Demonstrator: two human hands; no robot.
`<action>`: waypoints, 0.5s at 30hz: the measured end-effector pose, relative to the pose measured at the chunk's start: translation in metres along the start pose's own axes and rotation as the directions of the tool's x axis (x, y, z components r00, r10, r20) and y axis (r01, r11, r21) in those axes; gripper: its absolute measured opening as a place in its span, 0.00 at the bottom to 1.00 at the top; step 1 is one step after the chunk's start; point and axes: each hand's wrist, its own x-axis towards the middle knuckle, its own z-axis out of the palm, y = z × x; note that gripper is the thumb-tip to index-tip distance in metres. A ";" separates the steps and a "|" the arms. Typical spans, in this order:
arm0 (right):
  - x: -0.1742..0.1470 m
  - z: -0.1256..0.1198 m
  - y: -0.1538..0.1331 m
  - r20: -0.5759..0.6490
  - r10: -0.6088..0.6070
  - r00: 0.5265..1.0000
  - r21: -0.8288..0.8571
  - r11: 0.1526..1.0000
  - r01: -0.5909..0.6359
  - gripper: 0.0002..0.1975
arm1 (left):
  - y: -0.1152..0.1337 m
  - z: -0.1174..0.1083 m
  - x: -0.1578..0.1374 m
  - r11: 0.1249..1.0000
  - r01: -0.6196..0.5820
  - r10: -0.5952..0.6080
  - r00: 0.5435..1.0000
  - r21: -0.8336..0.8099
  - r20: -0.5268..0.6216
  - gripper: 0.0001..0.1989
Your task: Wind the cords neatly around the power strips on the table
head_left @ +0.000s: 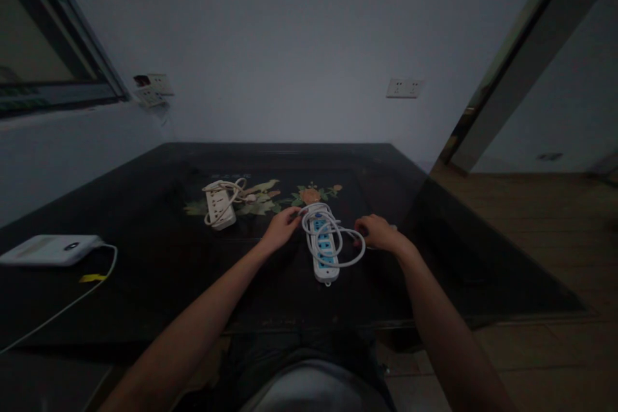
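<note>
A white power strip (329, 273) with blue socket faces lies lengthwise on the dark table. Its white cord (363, 253) is looped loosely over the top and spreads out to the right. At the strip's upper left, my left hand (281, 229) has its thumb and fingers closed at the edge of the cord loops. On the other side, my right hand (379, 232) is closed around the cord's right-hand part, with a small white bit showing behind the hand. Whether that bit is the plug I cannot tell.
A second, cream power strip (223, 214) wrapped in its cord lies to the left on the table (270, 296). A white box-shaped device (55, 250) with a cable sits at far left, near a yellow tag (91, 277). Wall sockets (404, 88) are behind the table.
</note>
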 end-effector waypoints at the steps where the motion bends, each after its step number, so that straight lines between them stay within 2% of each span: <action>1: 0.002 0.002 -0.002 -0.007 0.001 1.000 0.001 1.000 -0.001 0.09 | 0.001 0.000 -0.001 1.000 -0.005 0.005 1.000 0.008 -0.003 0.11; 7: 0.001 0.007 -0.011 -0.036 0.038 0.999 0.014 0.999 -0.037 0.06 | 0.009 -0.001 -0.005 0.996 -0.045 0.045 0.999 0.080 -0.003 0.12; 12: -0.003 0.005 -0.019 -0.077 0.012 0.997 0.014 1.000 -0.011 0.13 | 0.016 -0.002 -0.006 0.985 -0.089 0.089 0.996 0.145 0.007 0.14; 15: -0.002 0.007 -0.024 -0.090 -0.003 0.996 0.013 1.000 0.004 0.12 | 0.018 -0.002 -0.006 0.985 -0.091 0.092 0.996 0.144 0.002 0.15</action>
